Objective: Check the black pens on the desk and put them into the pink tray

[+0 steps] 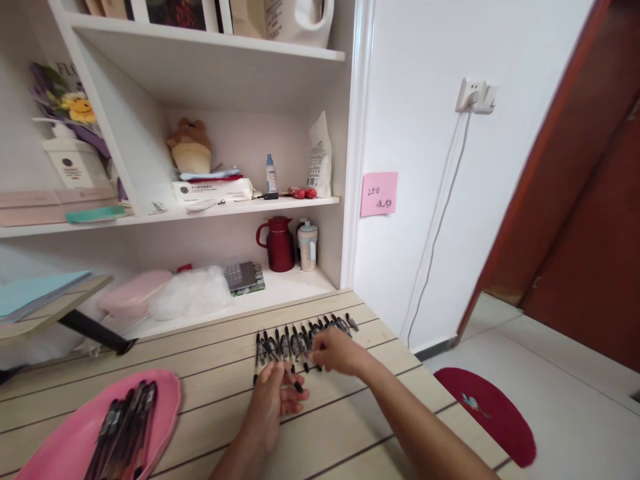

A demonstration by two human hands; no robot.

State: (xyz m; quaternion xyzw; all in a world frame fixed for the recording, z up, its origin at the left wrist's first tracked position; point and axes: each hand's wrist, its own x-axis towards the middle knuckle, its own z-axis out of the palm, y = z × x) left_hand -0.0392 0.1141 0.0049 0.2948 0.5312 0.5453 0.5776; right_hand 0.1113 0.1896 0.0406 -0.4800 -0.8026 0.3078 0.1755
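Here's the plank-patterned surface (215,387), and on its near left, a scalloped pink tray (65,430) with a bundle of dark pens (123,427) lying inside! Farther up, well apart from the tray, a long row of pens (295,343) runs side by side, the right end partly behind the right hand (336,351). That hand is curled at the row; whether it's gripping anything, I can't tell. And the left hand (275,393), palm turned up, grips a single black-ended pen (297,383) slantwise just in front of the row! Looks like one-by-one pen handling, and the next move seems to call for a light pinch that spares its close-packed neighbours.
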